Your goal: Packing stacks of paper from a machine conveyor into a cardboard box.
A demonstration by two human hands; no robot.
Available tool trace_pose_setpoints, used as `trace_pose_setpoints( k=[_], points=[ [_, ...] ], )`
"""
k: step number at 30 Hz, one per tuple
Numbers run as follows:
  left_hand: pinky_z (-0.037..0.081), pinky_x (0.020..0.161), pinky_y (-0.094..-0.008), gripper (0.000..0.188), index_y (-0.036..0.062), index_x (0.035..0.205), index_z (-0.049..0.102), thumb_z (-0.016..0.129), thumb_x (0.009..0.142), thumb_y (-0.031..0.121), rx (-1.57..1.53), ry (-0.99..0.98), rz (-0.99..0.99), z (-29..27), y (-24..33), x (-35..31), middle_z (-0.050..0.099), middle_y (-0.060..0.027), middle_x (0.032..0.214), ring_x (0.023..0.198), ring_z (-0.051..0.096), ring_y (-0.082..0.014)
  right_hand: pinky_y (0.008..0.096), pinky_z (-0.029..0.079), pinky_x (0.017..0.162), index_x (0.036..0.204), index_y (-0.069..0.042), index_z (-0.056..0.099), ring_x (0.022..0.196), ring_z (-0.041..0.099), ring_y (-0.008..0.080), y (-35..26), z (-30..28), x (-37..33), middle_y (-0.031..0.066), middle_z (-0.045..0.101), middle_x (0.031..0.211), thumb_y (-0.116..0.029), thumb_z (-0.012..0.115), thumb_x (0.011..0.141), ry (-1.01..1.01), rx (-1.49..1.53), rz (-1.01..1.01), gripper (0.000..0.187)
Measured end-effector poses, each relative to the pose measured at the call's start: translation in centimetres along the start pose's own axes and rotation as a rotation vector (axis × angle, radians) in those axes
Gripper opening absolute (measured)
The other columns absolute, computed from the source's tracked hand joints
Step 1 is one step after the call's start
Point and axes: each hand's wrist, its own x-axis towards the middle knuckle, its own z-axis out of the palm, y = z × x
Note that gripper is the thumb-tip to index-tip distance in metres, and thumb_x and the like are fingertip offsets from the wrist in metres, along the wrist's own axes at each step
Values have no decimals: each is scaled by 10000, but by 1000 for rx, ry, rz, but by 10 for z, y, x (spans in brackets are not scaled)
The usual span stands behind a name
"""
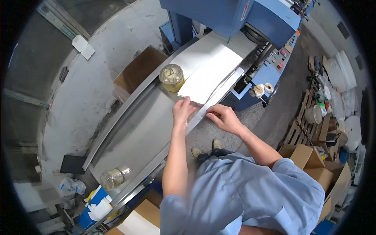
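White paper sheets (213,74) lie in a stack on the sloping metal delivery table (137,133) of a blue machine. At the stack's near left corner is my left hand (183,111), its fingertips closed on the paper edge. My right hand (224,118) is by the table's right-hand rail, close to the near right corner of the paper. Its fingers are curled together, and whatever they may hold is hidden. Left of the stack, touching or nearly touching it, stands a round weight wrapped in clear tape (172,77), yellowish at its base.
A second tape-wrapped cylinder (115,177) lies at the table's lower end. The blue machine (207,11) rises at the far end, with a button panel (280,58) at right. An open cardboard box (139,72) stands left; cartons (313,162) and a wooden pallet (299,121) are right.
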Motion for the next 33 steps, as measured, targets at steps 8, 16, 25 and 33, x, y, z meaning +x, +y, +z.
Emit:
trace_pose_setpoints(
  k=[8,16,25,33],
  points=[
    [574,808,-323,281,8,1064,592,657,970,264,15,-62,7,-3,-1,-3,601,-49,982,853,605,-141,344,573,716,1052,17,679,837,695,256,27,8,-23,147,685,965,-141,679,919,-26,44,102,206],
    [550,751,-298,206,46,981,603,653,969,246,-25,-67,40,-13,-3,-1,589,-5,892,795,575,-102,342,578,720,1051,19,671,839,699,246,12,12,-13,147,677,951,-130,675,924,-76,51,60,196],
    [532,863,-381,98,40,959,602,578,917,125,-366,-119,63,-48,11,-20,627,-65,973,938,632,-184,337,568,742,1084,5,655,848,687,265,-22,29,7,155,662,1023,-136,733,869,-169,-13,12,269],
    [475,952,-413,320,46,1210,575,509,967,245,-500,-268,-43,-41,24,-37,637,-85,1206,1118,598,-235,453,514,917,1329,-11,512,1077,618,389,-42,58,31,223,578,1267,-189,760,805,84,-190,-111,606]
  ],
)
